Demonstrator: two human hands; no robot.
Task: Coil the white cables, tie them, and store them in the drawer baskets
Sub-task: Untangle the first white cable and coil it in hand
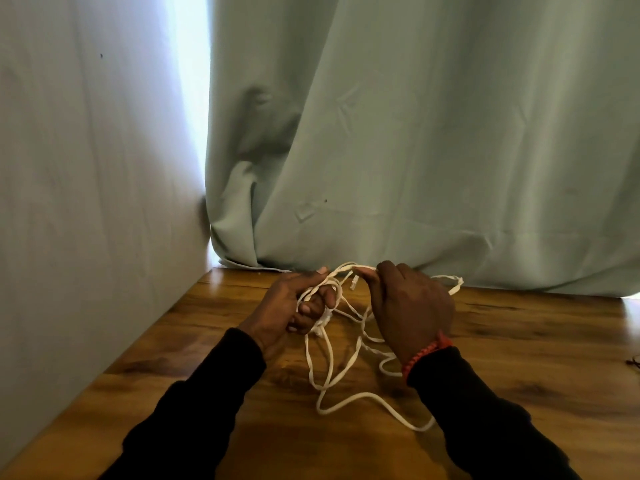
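Both hands are up over the wood table [519, 341]. The left hand [294, 306] curls around loops of flat white cable [332, 362]. The right hand [412, 306] pinches a strand. Loose loops lie on the table between the black sleeves [194, 410].

Left hand [294, 306] low in the middle, fingers curled tight, right hand [412, 306] beside it, pinching, both sleeves black

Glossy wood-grain table [519, 341]; matt green cloth curtain [415, 133]; smooth white flat cable [332, 372]; braided orange wristband [424, 355]
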